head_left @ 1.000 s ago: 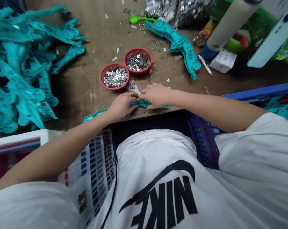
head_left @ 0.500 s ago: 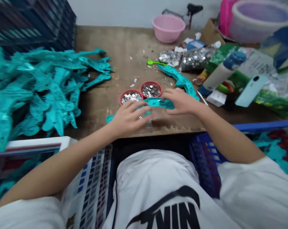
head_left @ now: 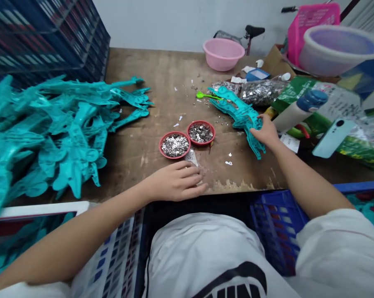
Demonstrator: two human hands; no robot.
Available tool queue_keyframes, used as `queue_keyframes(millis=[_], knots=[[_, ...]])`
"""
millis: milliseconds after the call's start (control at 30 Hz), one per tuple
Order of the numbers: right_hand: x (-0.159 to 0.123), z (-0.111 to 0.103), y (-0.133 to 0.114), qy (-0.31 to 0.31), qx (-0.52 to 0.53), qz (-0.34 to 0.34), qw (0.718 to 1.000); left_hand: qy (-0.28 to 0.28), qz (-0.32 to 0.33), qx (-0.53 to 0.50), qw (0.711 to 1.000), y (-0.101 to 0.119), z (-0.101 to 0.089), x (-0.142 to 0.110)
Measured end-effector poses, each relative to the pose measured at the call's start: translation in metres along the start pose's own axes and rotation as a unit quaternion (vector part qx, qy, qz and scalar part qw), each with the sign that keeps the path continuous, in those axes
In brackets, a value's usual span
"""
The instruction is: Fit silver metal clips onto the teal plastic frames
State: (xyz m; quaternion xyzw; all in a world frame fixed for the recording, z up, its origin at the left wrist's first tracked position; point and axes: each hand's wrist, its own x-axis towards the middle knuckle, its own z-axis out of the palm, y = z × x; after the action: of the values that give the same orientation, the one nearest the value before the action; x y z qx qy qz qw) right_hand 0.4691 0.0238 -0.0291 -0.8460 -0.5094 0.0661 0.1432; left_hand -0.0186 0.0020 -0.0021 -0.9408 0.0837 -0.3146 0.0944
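While the right hand reaches to the right of centre, its thumb and fingers, parted a little, touch the edge of the teal plastic pieces; how firmly they grip cannot be told. These lie on the desk, slanting from the upper middle of the frame down toward the right, and look like two long mouldings overlapping, though the hand hides part of them. Their colour is an even teal, the outline bent and irregular, with a rounded disc at the upper end, raised ridges and openings along the middle, and narrow prongs at the lower end. Their upper end overlaps a lime-green spoon-like item.

At the desk's front edge, near lower centre, the left hand has its fingers loosely extended and slightly apart, with nothing visible in them. Just beyond stand two red baskets of small silvery metal bits. A heap of similar teal pieces fills the left of the frame.
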Motion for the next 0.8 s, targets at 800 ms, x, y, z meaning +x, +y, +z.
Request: queue_keyframes(millis=[800], knots=[[0.008, 0.02, 0.009, -0.106, -0.034, 0.069, 0.991, -0.276, -0.082, -0.217, 0.933, 0.052, 0.028, 0.081]])
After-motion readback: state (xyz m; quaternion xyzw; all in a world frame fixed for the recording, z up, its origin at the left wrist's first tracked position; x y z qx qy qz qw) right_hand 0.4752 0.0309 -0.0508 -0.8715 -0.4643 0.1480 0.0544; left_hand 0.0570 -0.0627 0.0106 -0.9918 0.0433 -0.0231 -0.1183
